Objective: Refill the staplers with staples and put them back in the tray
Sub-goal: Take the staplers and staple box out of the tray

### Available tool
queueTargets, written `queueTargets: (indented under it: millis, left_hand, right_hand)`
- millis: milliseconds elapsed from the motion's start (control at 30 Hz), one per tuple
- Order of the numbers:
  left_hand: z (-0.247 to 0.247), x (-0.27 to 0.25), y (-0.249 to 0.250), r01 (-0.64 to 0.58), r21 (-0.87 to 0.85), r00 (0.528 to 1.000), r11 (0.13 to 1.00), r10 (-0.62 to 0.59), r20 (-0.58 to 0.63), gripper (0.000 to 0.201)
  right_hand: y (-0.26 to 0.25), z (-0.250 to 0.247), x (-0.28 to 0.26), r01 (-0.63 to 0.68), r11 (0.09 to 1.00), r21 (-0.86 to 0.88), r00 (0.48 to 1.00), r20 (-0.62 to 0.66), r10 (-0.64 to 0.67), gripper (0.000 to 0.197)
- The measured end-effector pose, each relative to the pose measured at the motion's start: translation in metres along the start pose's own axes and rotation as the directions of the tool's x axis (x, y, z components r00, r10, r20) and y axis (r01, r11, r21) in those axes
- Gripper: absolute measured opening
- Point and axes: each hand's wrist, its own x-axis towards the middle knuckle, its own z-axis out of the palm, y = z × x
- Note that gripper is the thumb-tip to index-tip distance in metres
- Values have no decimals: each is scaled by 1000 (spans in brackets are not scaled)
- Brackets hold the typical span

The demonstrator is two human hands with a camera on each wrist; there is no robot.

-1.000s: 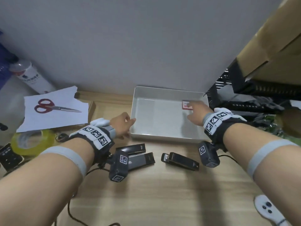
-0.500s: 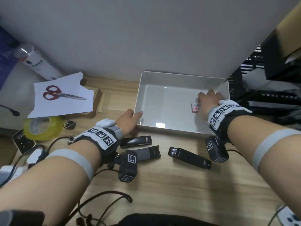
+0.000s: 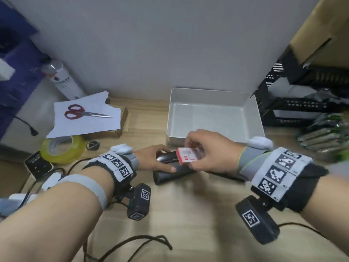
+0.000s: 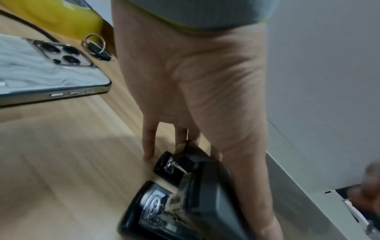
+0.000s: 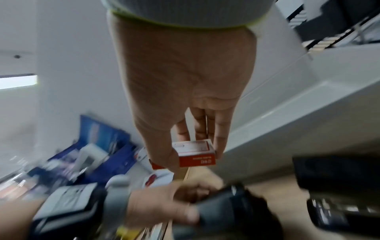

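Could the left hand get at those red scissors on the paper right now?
Probably not at once: the left hand grips a black stapler near the tray. The scissors lie uncovered on the paper, so once freed, it likely could.
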Motion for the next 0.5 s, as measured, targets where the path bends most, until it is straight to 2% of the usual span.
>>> queueTargets:
  millis: [67,133,200,267,400,500]
  left_hand:
    - [10,-3,-9,-51,-115,995,992,40,-95,88]
    - [13,-3,-14,-74,-231,977,970,24,-214,64]
    - [21,-1,-26,-111,-279,949,954,18,-314,43]
    - [30,5,-41,-140,-319,920,937,3,-393,39]
    - [45,14,-60,-241,-369,838,898,1,-546,36]
    - [51,16,-69,-274,-392,827,878,7,-563,32]
  right_hand:
    - [-21,35,-17,35,998,-56,994,110,-29,33]
    - [-27,62,-26,56,992,-112,978,204,-32,34]
    - [-27,93,-28,81,977,-197,971,237,-33,36]
    - [-19,121,-24,94,950,-296,979,199,-35,37]
    - [-3,161,-12,164,882,-443,986,55,-156,41]
    - [-1,173,-11,183,862,-472,980,19,-198,45]
